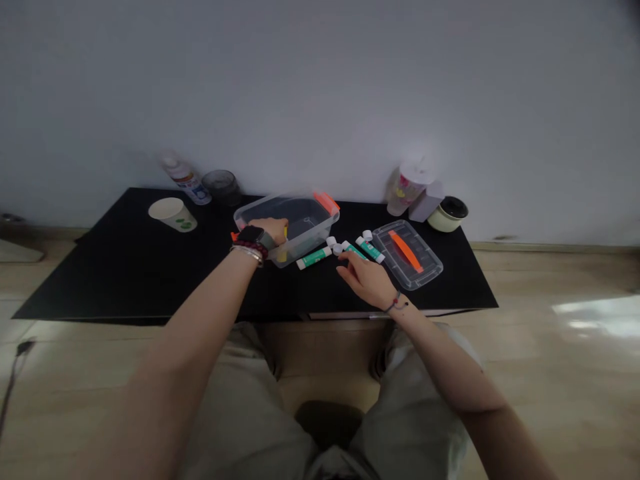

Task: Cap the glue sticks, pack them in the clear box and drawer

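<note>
My left hand (270, 228), with a dark watch and bracelets at the wrist, reaches down into a clear plastic box (305, 247). Something yellow (285, 233) shows at its curled fingers, part of it seen through the box wall; its kind is unclear. My right hand (367, 279) hovers low or rests at the middle green-and-white glue stick (354, 250), thumb and index finger apart, partly covering it. One uncapped glue stick (314, 258) lies left of this hand, another glue stick (371, 249) beyond it. Small white caps (337, 249) lie around them.
The box's lid (409, 255), with an orange handle, lies at right. Behind it stand a patterned cup (404, 190), a pale carton (427, 201) and a jar with a black lid (447, 215). At left are a paper cup (173, 215), a spray can (187, 180) and a dark jar (223, 187).
</note>
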### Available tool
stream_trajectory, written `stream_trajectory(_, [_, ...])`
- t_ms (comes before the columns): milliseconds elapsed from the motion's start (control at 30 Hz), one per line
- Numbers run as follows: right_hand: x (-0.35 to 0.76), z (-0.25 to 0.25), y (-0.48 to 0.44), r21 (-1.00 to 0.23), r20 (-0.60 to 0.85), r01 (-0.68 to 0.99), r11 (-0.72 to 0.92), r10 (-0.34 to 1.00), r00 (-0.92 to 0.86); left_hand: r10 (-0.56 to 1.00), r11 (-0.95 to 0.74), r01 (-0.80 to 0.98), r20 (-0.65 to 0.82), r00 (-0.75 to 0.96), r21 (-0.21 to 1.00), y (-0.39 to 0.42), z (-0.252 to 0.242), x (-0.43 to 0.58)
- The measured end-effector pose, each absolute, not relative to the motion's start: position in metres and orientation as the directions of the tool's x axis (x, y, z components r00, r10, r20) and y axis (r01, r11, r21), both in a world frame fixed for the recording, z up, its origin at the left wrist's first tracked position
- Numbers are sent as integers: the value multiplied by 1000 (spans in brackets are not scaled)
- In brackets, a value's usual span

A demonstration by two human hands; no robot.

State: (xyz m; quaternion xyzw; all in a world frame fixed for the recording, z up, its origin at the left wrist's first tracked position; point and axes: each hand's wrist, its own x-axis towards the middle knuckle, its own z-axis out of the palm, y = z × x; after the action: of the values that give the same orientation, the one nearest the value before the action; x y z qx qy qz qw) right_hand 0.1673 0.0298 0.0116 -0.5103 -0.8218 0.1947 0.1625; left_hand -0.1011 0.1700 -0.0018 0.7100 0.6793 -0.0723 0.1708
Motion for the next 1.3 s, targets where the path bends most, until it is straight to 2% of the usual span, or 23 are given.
stream_trajectory(100, [167,12,31,-454,72,780,431,890,-450,884,-12,1000,-466,20,19,182,-10,-100])
stream_trajectory(200, [166,11,32,-427,77,785,449,883,-463,869,-31,999,-495,8,-39,185,-15,-100])
stream_trajectory(400, [168,9,31,-382,60,806,452,883,-466,914,-20,991,-404,-36,-133,180,-18,-98])
stream_trajectory(600, [171,10,30,-341,32,830,441,888,-458,943,-34,992,-333,-10,-125,180,-6,-99])
stream_trajectory(667, [173,10,31,-324,27,842,430,894,-447,971,-48,992,-237,20,-113,173,7,-98])
stream_trajectory(733, [175,10,33,-305,20,858,413,903,-428,996,-90,994,-21,88,-67,158,22,-92])
stream_trajectory(800, [177,10,36,-286,3,874,392,913,-408,955,-179,984,240,174,0,137,32,-80])
stream_trajectory(867, [179,11,39,-273,-19,888,370,921,-390,897,-293,955,355,262,36,115,32,-64])
stream_trajectory(967, [182,10,45,-251,-27,905,344,932,-361,824,-505,863,310,475,20,90,11,-41])
stream_trajectory(1100, [188,5,51,-217,-7,923,317,945,-326,748,-642,766,221,626,5,76,-32,-26])
stream_trajectory(1200, [193,1,55,-194,-8,937,291,955,-298,778,-620,783,171,604,51,74,-56,-24])
stream_trajectory(1300, [197,1,59,-172,-20,949,266,962,-273,866,-493,864,153,476,100,74,-70,-24])
